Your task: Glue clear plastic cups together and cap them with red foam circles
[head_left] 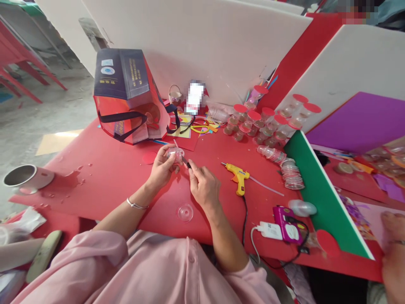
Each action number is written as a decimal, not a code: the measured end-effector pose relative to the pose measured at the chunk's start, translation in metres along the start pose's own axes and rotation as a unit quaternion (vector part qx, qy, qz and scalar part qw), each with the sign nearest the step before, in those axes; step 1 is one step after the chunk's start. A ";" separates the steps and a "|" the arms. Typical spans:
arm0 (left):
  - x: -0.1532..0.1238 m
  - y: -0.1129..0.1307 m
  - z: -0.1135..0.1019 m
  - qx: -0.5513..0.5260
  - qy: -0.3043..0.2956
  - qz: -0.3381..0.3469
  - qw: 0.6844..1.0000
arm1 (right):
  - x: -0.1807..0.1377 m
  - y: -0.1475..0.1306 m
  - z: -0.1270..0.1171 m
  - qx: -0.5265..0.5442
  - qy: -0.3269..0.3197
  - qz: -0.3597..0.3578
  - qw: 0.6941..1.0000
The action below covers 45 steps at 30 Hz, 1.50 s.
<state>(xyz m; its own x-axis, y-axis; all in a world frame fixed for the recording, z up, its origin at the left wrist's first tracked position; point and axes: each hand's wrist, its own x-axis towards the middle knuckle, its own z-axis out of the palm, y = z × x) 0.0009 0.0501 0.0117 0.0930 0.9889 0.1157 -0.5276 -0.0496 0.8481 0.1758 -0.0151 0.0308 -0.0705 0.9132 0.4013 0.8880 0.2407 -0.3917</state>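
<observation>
Over the middle of the red table, my left hand (162, 169) is closed around a small clear plastic cup (175, 153). A thin pale strip sticks up beside the cup. My right hand (205, 185) pinches a slim dark knife-like tool (185, 161), its tip against or just beside the cup; its exact kind is hard to make out. On the table below my hands lies a clear round plastic lid (184, 213). A red disc (149, 158) lies partly behind my left hand. To the right of my right hand rests a yellow glue gun (238, 177) with a glue stick in its back.
A large navy and red bag (126, 97) stands at the back left, a metal mug (29, 178) at the left edge. Several red-topped cups (249, 122) and nested clear cups (290, 173) line the right. A purple box (288, 226) with cables sits front right, beside a green divider (322, 190).
</observation>
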 end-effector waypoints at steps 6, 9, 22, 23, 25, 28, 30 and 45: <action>0.000 0.000 0.001 0.000 -0.007 0.000 1.000 | 0.000 0.001 -0.001 -0.003 -0.009 0.009 1.000; 0.000 0.001 0.002 0.001 -0.002 -0.001 1.000 | 0.000 0.001 -0.001 0.001 -0.015 0.003 1.000; 0.000 -0.001 0.001 0.000 -0.006 0.004 1.000 | 0.000 0.001 0.001 -0.001 -0.005 0.016 1.000; 0.000 -0.001 0.001 0.001 -0.007 0.003 1.000 | -0.001 0.001 0.001 0.002 -0.005 0.013 1.000; 0.000 -0.001 0.001 0.003 -0.006 0.001 1.000 | -0.001 0.001 0.001 0.009 -0.009 0.005 1.000; 0.000 -0.001 0.001 0.009 0.001 0.010 1.000 | -0.001 0.000 0.001 0.003 -0.008 0.018 1.000; 0.000 -0.002 0.001 0.016 0.004 0.019 1.000 | -0.001 0.000 0.001 0.001 -0.005 0.027 1.000; 0.000 -0.001 0.003 0.056 0.015 0.076 0.995 | 0.000 -0.001 -0.001 0.010 -0.014 0.020 1.000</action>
<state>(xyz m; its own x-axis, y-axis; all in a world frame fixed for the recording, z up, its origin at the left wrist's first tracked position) 0.0039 0.0496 0.0127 -0.0072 0.9725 0.2330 -0.4358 -0.2128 0.8746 0.1753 -0.0153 0.0316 -0.0480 0.9308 0.3624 0.8812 0.2103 -0.4234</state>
